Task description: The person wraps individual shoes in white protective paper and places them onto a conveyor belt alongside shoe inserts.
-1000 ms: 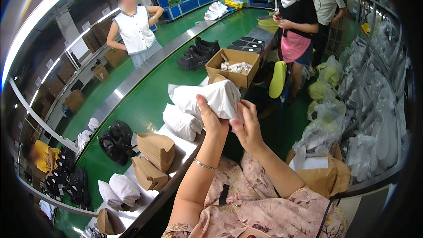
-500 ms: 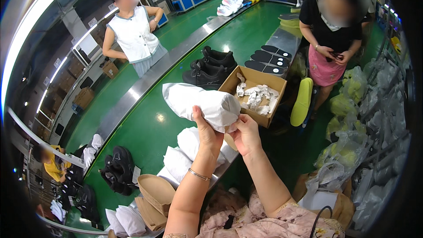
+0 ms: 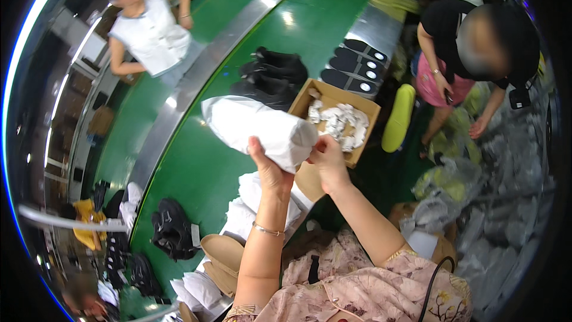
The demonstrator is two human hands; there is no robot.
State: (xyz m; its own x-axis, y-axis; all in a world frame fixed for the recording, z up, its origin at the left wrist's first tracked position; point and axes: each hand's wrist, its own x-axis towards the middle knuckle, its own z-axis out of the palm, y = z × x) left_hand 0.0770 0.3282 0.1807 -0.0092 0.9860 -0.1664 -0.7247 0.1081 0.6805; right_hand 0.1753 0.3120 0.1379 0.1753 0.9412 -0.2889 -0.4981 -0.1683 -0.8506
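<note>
**White-wrapped bundle lifts away from the ledge as our right fingers draw in**

Compared with a second ago, we hold the white-wrapped bundle [image 3: 259, 131] clearer of the things below it, and its right end, loose and flared then, looks rounded now. Our view has tilted too, so part of the shift is our own. We judge the paper to sit closer around whatever it hides, with our handling narrowed to that one end.

Our left hand [image 3: 273, 170] grips the bundle from below, thumb up along its near face. Our right hand [image 3: 329, 164], spread earlier, has its fingers curled at the right end; whether they pinch a fold of paper, we cannot tell. So the bundle lies above the left palm, just left of the right hand, slanting up and leftward.

Beneath our hands, other white bundles [image 3: 238, 219] rest beside tan card shapes [image 3: 225, 250]. Beyond our right hand stands an open cardboard box [image 3: 353, 100] with crumpled white paper [image 3: 336, 120] inside. Black shoes [image 3: 274, 74] sit left of it, black insoles [image 3: 353, 65] farther off.

Farther right, a co-worker in a black top [image 3: 453, 36] now has both hands apart; they were together half a second ago.
</note>
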